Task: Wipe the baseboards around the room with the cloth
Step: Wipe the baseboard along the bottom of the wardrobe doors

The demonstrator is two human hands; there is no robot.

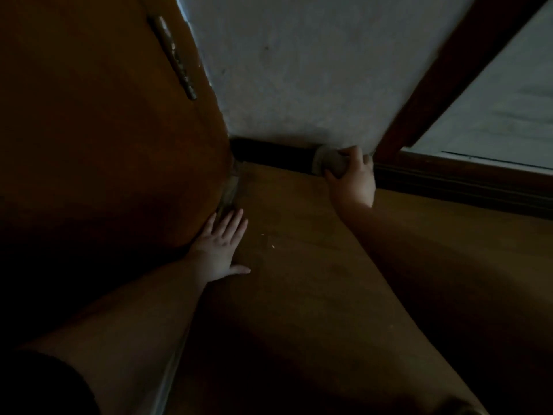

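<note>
The right hand curls its fingers and thumb round a small, bunched, greyish-beige cloth and holds it against the dark brown, almost black baseboard that runs along the foot of the wall. The cloth sits at the right-hand end of this short stretch of baseboard, just beside the lower end of a dark reddish-brown wooden frame that slants up to the right; the light is dim, so the cloth's weave and exact colour are hard to make out, and it seems to cover the full height of the board there. The right forearm reaches in from the lower right, bare. The left hand lies flat on the brown wooden floor, fingers straight and slightly spread, thumb out to the right, holding nothing; its outer edge is touching or very close to the bottom of an orange-brown wooden door that fills the left side of the view. A dull metal hinge shows on the door's edge near the top. Above the baseboard rises a rough, whitish-grey plastered wall. Past the slanted frame on the right lies a pale grey surface, bordered below by a dark wooden sill. A dark sleeve covers the left upper arm at the lower left corner. No writing, label or brand can be read anywhere.
</note>
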